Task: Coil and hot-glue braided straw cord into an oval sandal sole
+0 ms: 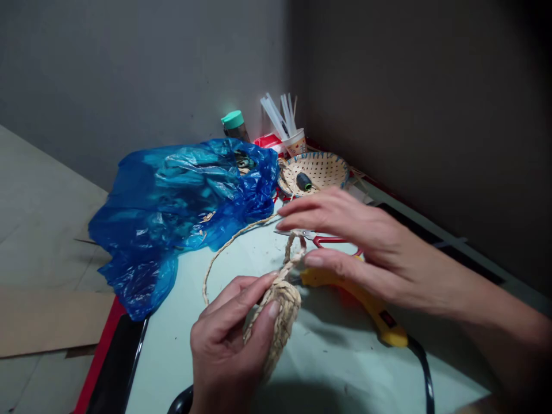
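My left hand [235, 333] pinches a coiled piece of braided straw cord [282, 316] between thumb and fingers, held above the table. From its top rises a small loop [295, 247] of the same cord. My right hand [357, 238] is just right of the loop, its thumb and fingers spread apart with nothing visible between them. Behind it lie red-handled scissors [330, 240], partly covered. A yellow glue gun [366, 302] lies below the right hand. A length of cord [219, 253] curves across the table towards the blue bag.
A blue plastic bag [172, 195] covers the table's back left. Behind are a bottle with a green lid [233, 121], a paper cup [296, 144] holding white sticks, and a woven basket [323, 169] with a dark spool [303, 181]. A black cable [425, 362] runs from the glue gun.
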A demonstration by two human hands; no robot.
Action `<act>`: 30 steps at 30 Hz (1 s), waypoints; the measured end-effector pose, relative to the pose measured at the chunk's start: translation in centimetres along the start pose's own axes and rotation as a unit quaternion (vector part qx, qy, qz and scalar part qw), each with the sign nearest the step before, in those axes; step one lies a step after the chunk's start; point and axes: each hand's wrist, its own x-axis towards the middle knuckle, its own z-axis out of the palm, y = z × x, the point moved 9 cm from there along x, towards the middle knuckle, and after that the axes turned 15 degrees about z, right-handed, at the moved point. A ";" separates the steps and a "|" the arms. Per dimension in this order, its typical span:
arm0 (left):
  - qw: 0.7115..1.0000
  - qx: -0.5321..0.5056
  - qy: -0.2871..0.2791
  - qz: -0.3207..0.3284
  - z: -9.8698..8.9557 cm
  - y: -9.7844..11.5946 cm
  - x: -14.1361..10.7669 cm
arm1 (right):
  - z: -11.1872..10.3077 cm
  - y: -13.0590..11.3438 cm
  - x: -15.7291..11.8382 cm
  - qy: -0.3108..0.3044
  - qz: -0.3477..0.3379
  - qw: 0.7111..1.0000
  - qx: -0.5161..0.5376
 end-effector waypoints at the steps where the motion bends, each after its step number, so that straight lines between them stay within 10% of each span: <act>1: 1.000 -0.002 0.000 -0.003 0.1 0.0 0.0 | 0.7 -0.3 -0.1 -0.028 -0.019 0.999 -0.002; 30: 0.994 0.086 0.020 -0.067 -0.7 -1.5 0.3 | 3.2 -2.8 -2.0 0.103 -0.108 0.967 -0.205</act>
